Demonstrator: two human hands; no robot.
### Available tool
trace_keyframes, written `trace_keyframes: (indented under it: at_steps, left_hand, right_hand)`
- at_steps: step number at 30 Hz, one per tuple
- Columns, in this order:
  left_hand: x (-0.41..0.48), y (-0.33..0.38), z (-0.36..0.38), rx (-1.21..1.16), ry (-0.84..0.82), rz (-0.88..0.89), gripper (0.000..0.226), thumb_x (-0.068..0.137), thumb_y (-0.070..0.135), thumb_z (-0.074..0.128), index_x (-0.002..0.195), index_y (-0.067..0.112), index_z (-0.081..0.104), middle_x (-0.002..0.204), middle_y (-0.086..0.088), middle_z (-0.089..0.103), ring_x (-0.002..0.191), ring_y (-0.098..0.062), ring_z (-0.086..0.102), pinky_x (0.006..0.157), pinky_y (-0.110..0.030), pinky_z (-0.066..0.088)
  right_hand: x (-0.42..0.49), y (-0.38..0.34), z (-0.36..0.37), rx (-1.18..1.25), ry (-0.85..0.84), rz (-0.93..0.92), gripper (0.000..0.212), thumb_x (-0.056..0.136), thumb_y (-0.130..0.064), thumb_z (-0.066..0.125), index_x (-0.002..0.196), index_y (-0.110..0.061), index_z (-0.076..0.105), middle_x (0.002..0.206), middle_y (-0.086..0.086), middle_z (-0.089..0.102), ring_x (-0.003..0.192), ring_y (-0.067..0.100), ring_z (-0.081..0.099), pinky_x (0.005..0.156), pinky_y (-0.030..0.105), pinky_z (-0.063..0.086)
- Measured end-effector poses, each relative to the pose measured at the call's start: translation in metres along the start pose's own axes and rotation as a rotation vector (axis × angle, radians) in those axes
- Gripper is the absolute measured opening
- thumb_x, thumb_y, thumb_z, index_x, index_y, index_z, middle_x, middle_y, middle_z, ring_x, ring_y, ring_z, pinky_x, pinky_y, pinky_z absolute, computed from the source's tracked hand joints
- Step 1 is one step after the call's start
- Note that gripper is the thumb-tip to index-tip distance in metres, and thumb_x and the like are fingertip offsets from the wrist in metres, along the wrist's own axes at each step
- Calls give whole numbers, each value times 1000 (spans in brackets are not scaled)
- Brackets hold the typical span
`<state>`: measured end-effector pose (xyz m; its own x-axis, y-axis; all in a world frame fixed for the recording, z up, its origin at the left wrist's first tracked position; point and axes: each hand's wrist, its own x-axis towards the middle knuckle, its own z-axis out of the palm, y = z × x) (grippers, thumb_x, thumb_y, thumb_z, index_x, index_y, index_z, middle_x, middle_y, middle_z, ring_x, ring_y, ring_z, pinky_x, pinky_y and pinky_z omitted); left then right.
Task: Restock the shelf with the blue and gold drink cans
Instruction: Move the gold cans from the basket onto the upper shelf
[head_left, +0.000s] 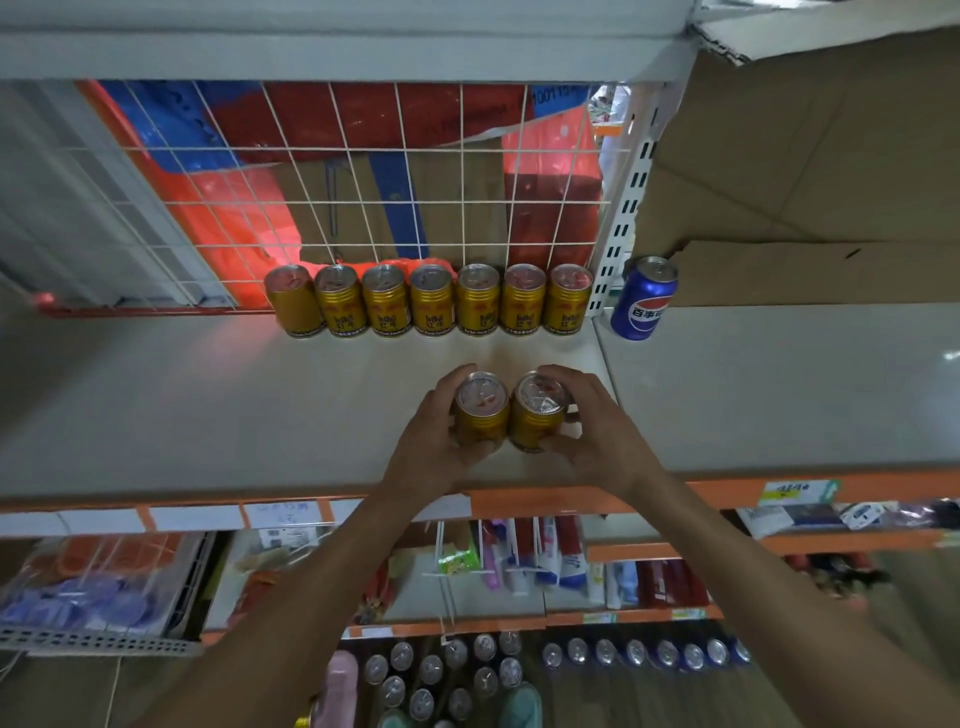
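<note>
Two gold cans stand side by side near the front of the white shelf. My left hand wraps the left gold can. My right hand wraps the right gold can. Both cans are upright and touch each other. A row of several gold cans lines the back of the shelf against the white wire grid. One blue can stands alone on the neighbouring shelf section to the right.
Cardboard boxes fill the upper right. An upright slotted post divides the shelf sections. Below the orange shelf edge hang packaged goods. Several silver-topped cans and blue cans sit on the floor.
</note>
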<state>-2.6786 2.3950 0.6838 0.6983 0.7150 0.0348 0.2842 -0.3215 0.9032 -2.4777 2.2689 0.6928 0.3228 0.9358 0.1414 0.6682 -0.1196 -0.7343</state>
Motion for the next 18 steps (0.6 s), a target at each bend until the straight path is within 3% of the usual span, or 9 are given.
trace_keyframes:
  at_steps: [2, 7, 11, 18]
  left_hand:
    - [2, 2, 2, -11, 14, -9, 91, 67, 47, 80, 147, 39, 38, 143, 7, 52, 125, -16, 58, 100, -45, 54]
    - [19, 4, 11, 1, 20, -15, 90, 75, 23, 86, 148, 42, 36, 142, 9, 54, 125, -14, 58, 102, -46, 52]
    - [37, 12, 24, 13, 11, -14, 92, 74, 29, 82, 148, 47, 31, 142, 13, 54, 128, -14, 56, 104, -44, 50]
    - [74, 21, 51, 4, 61, -35, 75, 77, 21, 83, 141, 29, 44, 127, 16, 57, 123, -18, 58, 102, -42, 51]
  right_hand:
    - [2, 0, 2, -26, 44, 10, 82, 76, -7, 83, 143, -30, 43, 139, -3, 48, 121, 14, 53, 95, 27, 52]
    - [3, 7, -3, -86, 106, 14, 77, 76, -9, 83, 141, -27, 47, 137, -2, 49, 118, 16, 55, 93, 30, 53]
    - [9, 16, -14, -134, 138, 55, 74, 80, -11, 81, 143, -27, 45, 139, 1, 49, 117, 20, 56, 90, 28, 52]
    - [32, 45, -28, -212, 175, 55, 73, 83, -13, 79, 144, -25, 40, 142, 7, 49, 122, 24, 57, 92, 29, 53]
